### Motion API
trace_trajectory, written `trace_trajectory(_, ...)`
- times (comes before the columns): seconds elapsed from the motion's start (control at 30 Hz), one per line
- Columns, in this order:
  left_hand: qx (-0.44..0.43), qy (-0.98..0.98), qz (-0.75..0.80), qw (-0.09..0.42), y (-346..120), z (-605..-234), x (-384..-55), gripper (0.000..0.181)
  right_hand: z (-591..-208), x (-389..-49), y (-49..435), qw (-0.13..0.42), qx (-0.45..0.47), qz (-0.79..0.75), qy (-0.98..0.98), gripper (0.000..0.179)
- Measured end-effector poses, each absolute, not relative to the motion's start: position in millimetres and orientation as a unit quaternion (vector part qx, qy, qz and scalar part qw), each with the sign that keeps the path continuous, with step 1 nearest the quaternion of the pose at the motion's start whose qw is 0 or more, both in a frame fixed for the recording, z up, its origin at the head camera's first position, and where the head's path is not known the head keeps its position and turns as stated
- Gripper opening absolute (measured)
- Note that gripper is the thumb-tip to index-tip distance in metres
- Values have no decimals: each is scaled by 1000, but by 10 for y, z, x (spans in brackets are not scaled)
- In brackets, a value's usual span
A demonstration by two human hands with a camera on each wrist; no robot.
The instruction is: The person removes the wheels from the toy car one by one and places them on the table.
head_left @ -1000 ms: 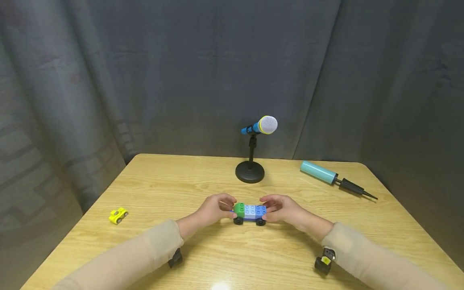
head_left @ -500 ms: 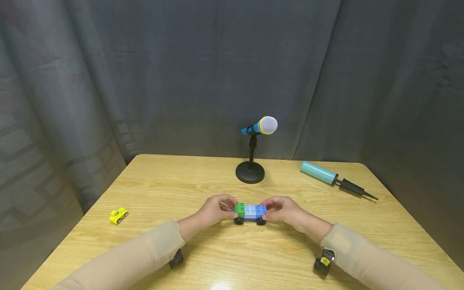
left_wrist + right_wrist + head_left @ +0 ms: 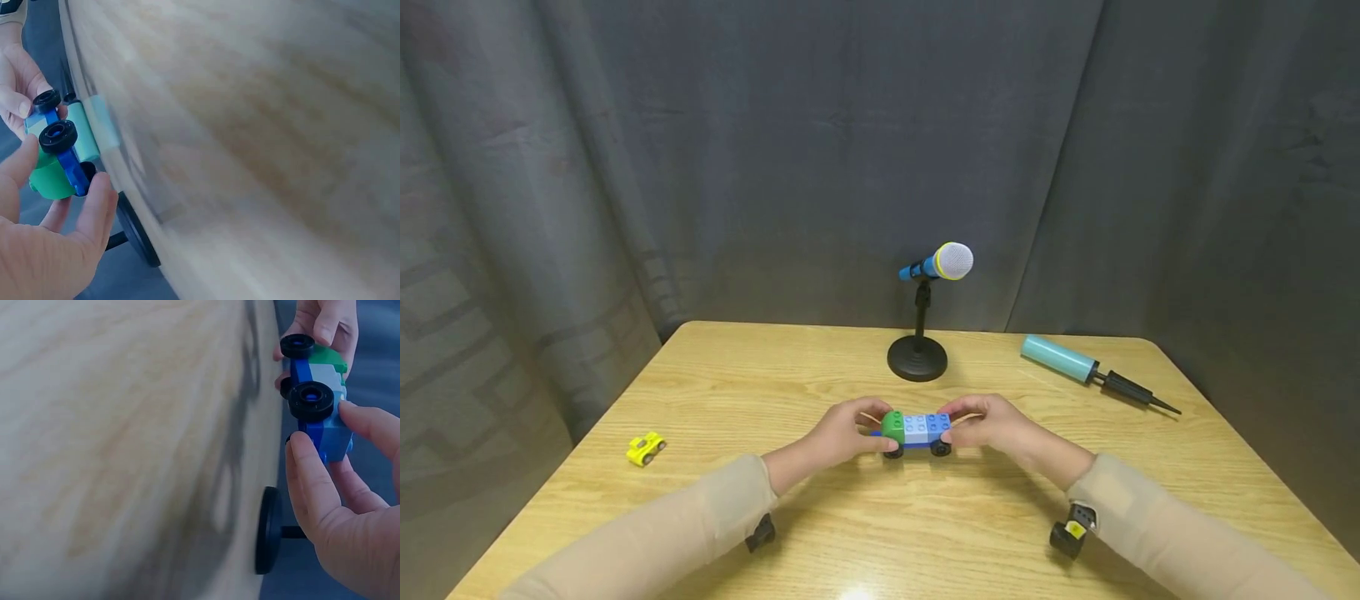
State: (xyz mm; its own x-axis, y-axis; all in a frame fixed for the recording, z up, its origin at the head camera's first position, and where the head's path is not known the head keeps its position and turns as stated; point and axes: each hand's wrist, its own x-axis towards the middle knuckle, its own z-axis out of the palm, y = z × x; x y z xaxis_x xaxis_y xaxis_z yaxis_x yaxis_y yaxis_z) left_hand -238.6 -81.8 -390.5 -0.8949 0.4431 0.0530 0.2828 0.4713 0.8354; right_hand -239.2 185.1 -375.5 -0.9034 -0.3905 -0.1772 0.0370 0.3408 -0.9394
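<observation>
ok the toy car (image 3: 916, 428) is a bit higher than a moment ago, left hand (image 3: 844, 434) pinching its green end, right hand (image 3: 992, 425) its blue end; so they're probably holding it just off the surface (image 3: 865, 525) now

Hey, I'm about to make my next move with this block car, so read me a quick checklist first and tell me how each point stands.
1. Left hand holding the green end of the block car: ok.
2. Right hand holding the blue end: ok.
3. Wheels clear of the table: ok, both wrist views show them raised off it.
4. Blocks pressed fully home: cannot tell; they sit in a row, but the fit underneath is hidden.
5. Nearby things out of contact: ok; the mic stand, yellow car and pump are all apart from it.
</observation>
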Motion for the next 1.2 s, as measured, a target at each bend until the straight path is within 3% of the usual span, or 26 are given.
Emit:
trace_trajectory(0.4,258,850,453,77,-677,-3728,-2442,52,-3473,-2456,1802,178,-122,-521,826,45)
trace_trajectory(1.2,246,865,431,74,-553,-3599,-2435,46,-3145,-2525,1656,142,-161,-484,848,38)
